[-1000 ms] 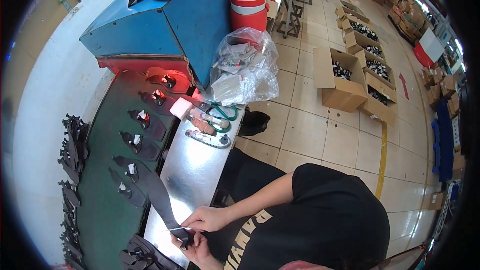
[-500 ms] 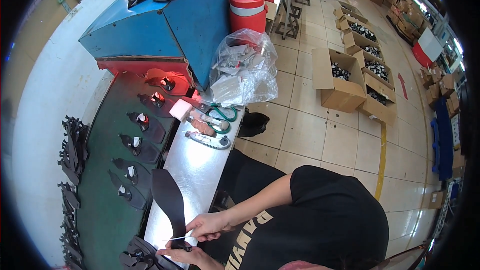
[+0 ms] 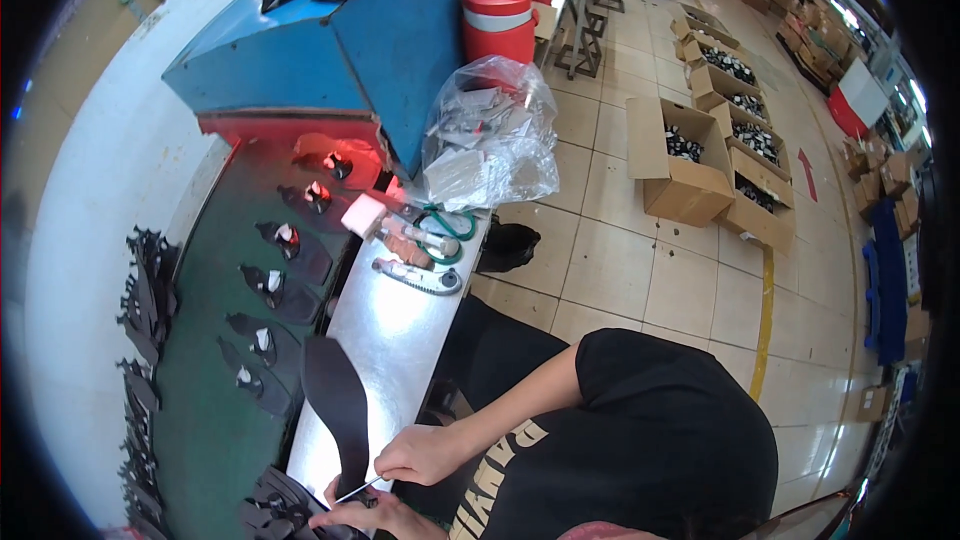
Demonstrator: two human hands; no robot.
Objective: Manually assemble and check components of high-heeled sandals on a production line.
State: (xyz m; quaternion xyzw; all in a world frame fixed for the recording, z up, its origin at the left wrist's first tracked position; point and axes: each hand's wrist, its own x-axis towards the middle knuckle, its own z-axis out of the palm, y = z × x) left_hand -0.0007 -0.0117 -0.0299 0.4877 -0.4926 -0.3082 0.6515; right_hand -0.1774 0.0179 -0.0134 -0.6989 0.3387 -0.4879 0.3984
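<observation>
The right hand pinches a slim, straight, pale rod at the narrow end of a smooth, black, curving shoe sole, gripped by the left hand over the shiny metal worktop; beyond, dark soles dot a green belt.

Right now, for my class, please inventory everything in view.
Held sole: 1, dark, over metal ledge
Thin tool: 1, whitish, at sole
Belt soles: 6, dark, green belt
Housing: 1, blue, over belt
Loose pieces: many, black, beside belt, atop housing
Cutter: 1, whitish, ledge
Block: 1, pinkish, ledge
Bag: 1, clear, beside housing
Jugs: 2, red-white, behind bag
Cartons: several, brown, floor
Left grip: 1, bare, on sole
Right grip: 1, bare, on tool
</observation>
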